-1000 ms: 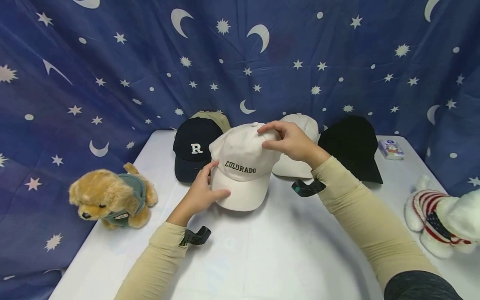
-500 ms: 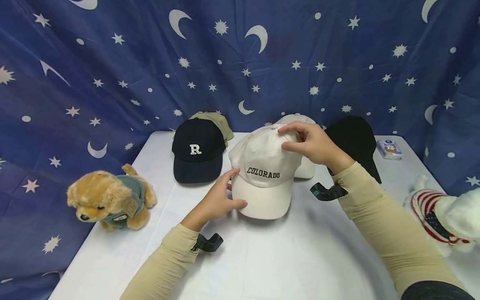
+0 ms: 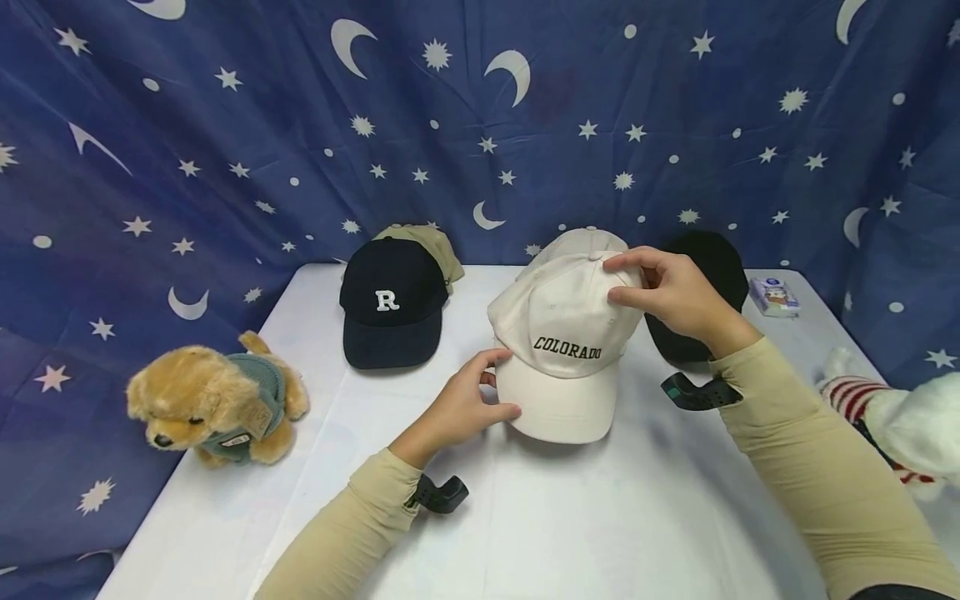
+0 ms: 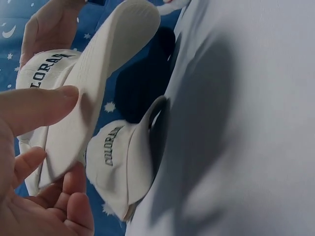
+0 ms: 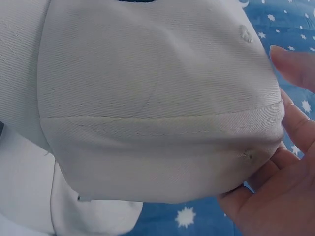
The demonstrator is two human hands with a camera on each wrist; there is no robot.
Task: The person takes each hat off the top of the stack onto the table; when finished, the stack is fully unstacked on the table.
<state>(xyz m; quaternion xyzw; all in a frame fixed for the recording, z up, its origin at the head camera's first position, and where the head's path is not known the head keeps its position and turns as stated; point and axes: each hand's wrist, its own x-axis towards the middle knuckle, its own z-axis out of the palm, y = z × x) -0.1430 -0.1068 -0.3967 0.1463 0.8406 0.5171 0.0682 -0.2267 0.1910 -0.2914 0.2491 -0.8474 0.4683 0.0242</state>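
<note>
A cream baseball cap (image 3: 558,396) with COLORADO across its front is held up, brim facing the person. My left hand (image 3: 465,408) pinches the left end of its brim, the thumb on top in the left wrist view. My right hand (image 3: 682,296) grips the crown at the upper right; in the right wrist view several fingers (image 5: 290,120) curl behind the fabric. Behind and below, a second white COLORADO cap (image 4: 115,162) stands on the table. The held cap mostly hides it in the head view, where only its crown (image 3: 581,239) shows.
Left on the white table (image 3: 390,517) is a navy cap (image 3: 393,300) with an R, before a khaki cap (image 3: 427,242). A black cap (image 3: 708,262) and a small purple-white packet (image 3: 774,297) stand right. Plush dogs sit at both sides, one golden (image 3: 217,400), one white (image 3: 918,425).
Both hands have carried the cream cap to the right, from beside the navy cap to in front of the second white cap. The navy cap is now fully uncovered; the right arm covers more of the black cap.
</note>
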